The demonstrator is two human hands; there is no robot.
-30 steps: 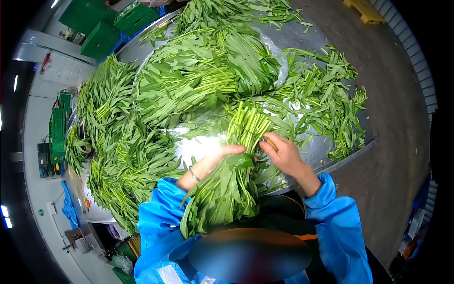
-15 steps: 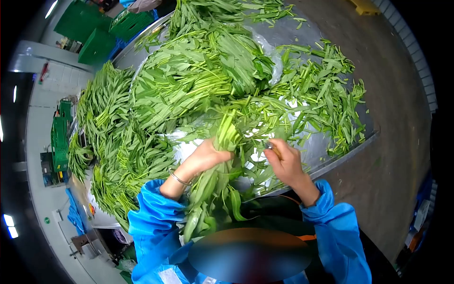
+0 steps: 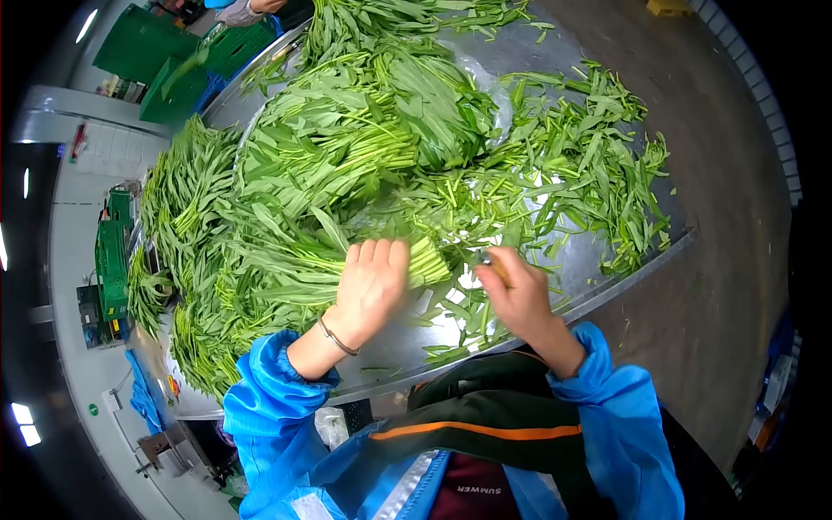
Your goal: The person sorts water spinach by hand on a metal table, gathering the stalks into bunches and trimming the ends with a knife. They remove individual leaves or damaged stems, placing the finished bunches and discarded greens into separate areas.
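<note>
My left hand (image 3: 374, 282) is closed around a bunch of water spinach (image 3: 425, 263), its pale cut stems pointing right and its long leaves spreading left over the table. In my right hand (image 3: 520, 299), the fingers are wrapped round the brown handle of what looks like a small knife (image 3: 499, 270); most of its blade is hidden or blurred. The knife is just right of the stem ends, apart from them. Below and between the hands lie loose leaves and cut stem pieces (image 3: 468, 316).
A large pile of water spinach (image 3: 321, 147) covers the middle of the metal table (image 3: 607, 290), with more heaped at left (image 3: 195, 191). Trimmings (image 3: 598, 165) lie on the right. Green crates (image 3: 147, 43) stand at back left. Another person's hand (image 3: 267, 5) shows at the top.
The bunch has turned from hanging leaves-down toward my body to lying across the table, leaves left. My left hand has rotated with it; my right hand stays nearly in place.
</note>
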